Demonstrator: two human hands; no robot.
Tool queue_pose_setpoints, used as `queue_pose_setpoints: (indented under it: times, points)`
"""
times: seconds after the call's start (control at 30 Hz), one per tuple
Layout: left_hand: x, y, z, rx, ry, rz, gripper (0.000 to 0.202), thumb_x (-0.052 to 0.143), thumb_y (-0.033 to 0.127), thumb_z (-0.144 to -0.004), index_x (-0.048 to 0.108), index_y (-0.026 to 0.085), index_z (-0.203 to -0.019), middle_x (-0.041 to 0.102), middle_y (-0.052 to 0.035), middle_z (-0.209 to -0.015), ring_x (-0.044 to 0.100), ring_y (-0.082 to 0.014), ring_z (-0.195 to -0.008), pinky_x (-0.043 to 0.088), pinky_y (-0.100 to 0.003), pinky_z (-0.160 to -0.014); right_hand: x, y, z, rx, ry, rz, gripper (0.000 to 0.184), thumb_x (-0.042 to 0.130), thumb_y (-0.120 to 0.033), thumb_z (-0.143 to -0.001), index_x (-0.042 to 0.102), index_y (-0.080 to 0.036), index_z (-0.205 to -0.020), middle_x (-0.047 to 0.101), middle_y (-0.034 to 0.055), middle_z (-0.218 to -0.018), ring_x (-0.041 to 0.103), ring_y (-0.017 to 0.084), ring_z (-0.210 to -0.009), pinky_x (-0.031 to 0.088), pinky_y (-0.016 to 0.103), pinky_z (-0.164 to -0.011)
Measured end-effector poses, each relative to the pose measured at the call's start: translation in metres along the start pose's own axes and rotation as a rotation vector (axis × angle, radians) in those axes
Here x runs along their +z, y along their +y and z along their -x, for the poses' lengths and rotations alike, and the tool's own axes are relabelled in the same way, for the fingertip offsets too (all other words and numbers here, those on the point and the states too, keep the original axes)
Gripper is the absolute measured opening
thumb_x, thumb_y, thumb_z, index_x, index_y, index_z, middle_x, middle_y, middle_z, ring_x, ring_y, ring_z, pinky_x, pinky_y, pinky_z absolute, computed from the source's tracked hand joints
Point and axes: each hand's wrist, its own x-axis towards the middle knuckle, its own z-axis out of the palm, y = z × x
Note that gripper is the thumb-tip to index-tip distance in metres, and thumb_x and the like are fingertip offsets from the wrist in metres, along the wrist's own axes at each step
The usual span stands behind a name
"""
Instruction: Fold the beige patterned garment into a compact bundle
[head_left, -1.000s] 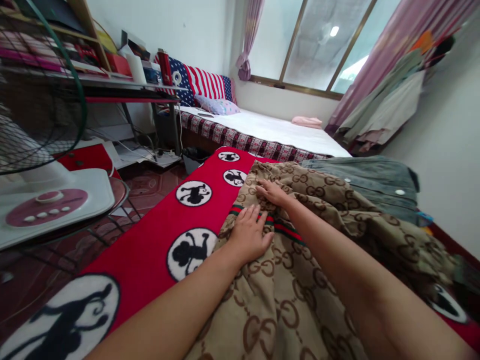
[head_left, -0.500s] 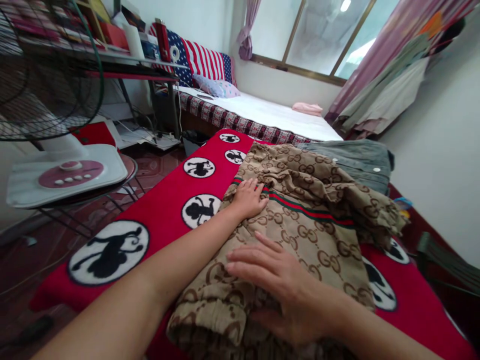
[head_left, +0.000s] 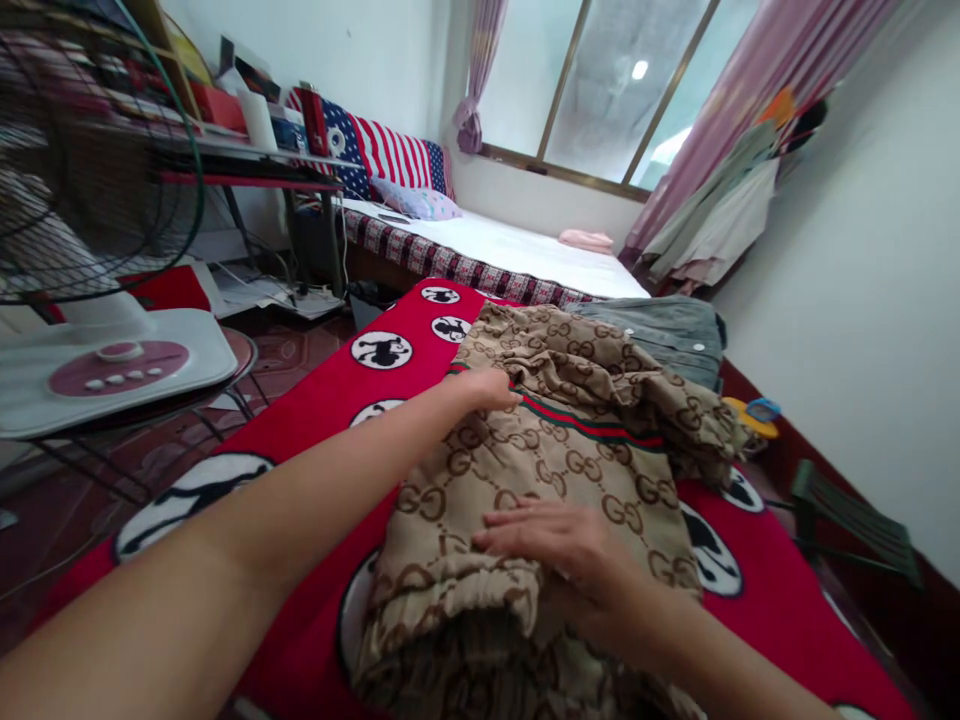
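Observation:
A tan jacket (head_left: 592,480) with a brown monogram pattern and a green-red-green stripe lies spread over a red blanket (head_left: 315,415). At the stripe near its left edge, my left hand (head_left: 491,388) is closed on the fabric, its fingers curled down and partly hidden. Lower on the jacket my right hand (head_left: 562,540) rests with fingers stretched out over the cloth, just above the gathered elastic hem. A bunched sleeve (head_left: 675,405) lies folded across the upper right part of the jacket.
Folded grey-blue clothing (head_left: 660,335) lies beyond the jacket. A fan (head_left: 120,365) on a stool stands at left, near a cluttered desk (head_left: 247,165). A bed (head_left: 510,245) is at the back, and a dark green folding chair (head_left: 847,520) at right.
My left hand has gone from lying flat with fingers spread to curled on the fabric. My right hand has settled flatter onto the jacket. The view has shifted slightly.

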Motion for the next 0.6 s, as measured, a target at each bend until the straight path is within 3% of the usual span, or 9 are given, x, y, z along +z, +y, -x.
queue_pose_setpoints:
  times: [0.13,0.23,0.3,0.33,0.37,0.43,0.53,0.6]
  points:
    - [0.041,0.020,0.023,-0.057,0.217,0.000,0.064,0.041,0.044,-0.095,0.040,0.003,-0.144,0.034,-0.0227,-0.152,0.029,-0.0323,-0.143,0.024,-0.046,-0.117,0.032,0.002,0.011,0.121,-0.120,-0.028,0.049,0.050,-0.009,-0.073,0.065,-0.021,-0.118,0.070,0.0075,-0.118,0.061,0.021,-0.118,0.039,0.035,-0.109]
    - [0.073,0.023,0.028,-0.044,0.314,0.019,0.070,0.040,0.047,-0.095,0.035,0.001,-0.146,0.027,-0.0218,-0.155,0.021,-0.0300,-0.147,0.015,-0.045,-0.120,0.027,0.009,0.013,0.147,-0.162,-0.121,0.053,0.049,-0.008,-0.071,0.066,-0.022,-0.119,0.073,0.0044,-0.112,0.066,0.019,-0.110,0.044,0.031,-0.103]
    - [0.083,0.020,0.026,-0.026,0.337,0.018,0.069,0.038,0.048,-0.095,0.036,0.001,-0.146,0.028,-0.0207,-0.155,0.022,-0.0297,-0.146,0.015,-0.045,-0.121,0.004,0.024,0.010,0.200,-0.100,-0.121,0.048,0.045,-0.005,-0.072,0.071,-0.023,-0.108,0.076,0.0003,-0.098,0.070,0.015,-0.093,0.051,0.025,-0.088]
    - [0.085,0.019,0.025,-0.022,0.345,0.017,0.070,0.038,0.048,-0.095,0.036,0.001,-0.146,0.029,-0.0202,-0.155,0.023,-0.0298,-0.146,0.016,-0.045,-0.120,-0.013,0.036,0.009,0.236,-0.005,-0.057,0.044,0.044,-0.004,-0.073,0.071,-0.023,-0.102,0.075,-0.0004,-0.094,0.071,0.014,-0.088,0.053,0.024,-0.084]
    - [0.086,0.018,0.023,-0.019,0.355,0.018,0.069,0.038,0.049,-0.095,0.037,0.002,-0.146,0.029,-0.0196,-0.155,0.023,-0.0297,-0.146,0.016,-0.045,-0.120,-0.032,0.052,0.008,0.280,0.118,0.061,0.041,0.043,-0.004,-0.074,0.071,-0.023,-0.098,0.075,0.0003,-0.096,0.070,0.015,-0.089,0.053,0.026,-0.084]
    - [0.086,0.016,0.021,-0.017,0.367,0.025,0.069,0.037,0.049,-0.095,0.036,0.003,-0.147,0.030,-0.0188,-0.155,0.023,-0.0295,-0.146,0.017,-0.045,-0.120,-0.074,0.087,0.011,0.352,0.367,0.430,0.039,0.049,-0.005,-0.074,0.069,-0.023,-0.102,0.069,0.0055,-0.119,0.062,0.022,-0.113,0.046,0.039,-0.101]
    - [0.087,0.016,0.021,-0.011,0.377,0.039,0.069,0.038,0.049,-0.095,0.035,0.005,-0.148,0.030,-0.0184,-0.155,0.023,-0.0295,-0.146,0.017,-0.046,-0.120,-0.132,0.139,0.029,0.648,0.370,0.953,0.065,0.068,-0.007,-0.062,0.061,-0.021,-0.125,0.040,0.0143,-0.151,0.030,0.038,-0.141,0.022,0.062,-0.112]
    - [0.088,0.016,0.022,-0.009,0.386,0.049,0.069,0.040,0.049,-0.095,0.035,0.006,-0.148,0.031,-0.0184,-0.155,0.023,-0.0297,-0.146,0.018,-0.046,-0.120,-0.164,0.162,0.045,0.807,0.276,1.055,0.061,0.075,-0.012,-0.061,0.064,-0.020,-0.120,0.038,0.0160,-0.152,0.025,0.042,-0.142,0.021,0.068,-0.108]
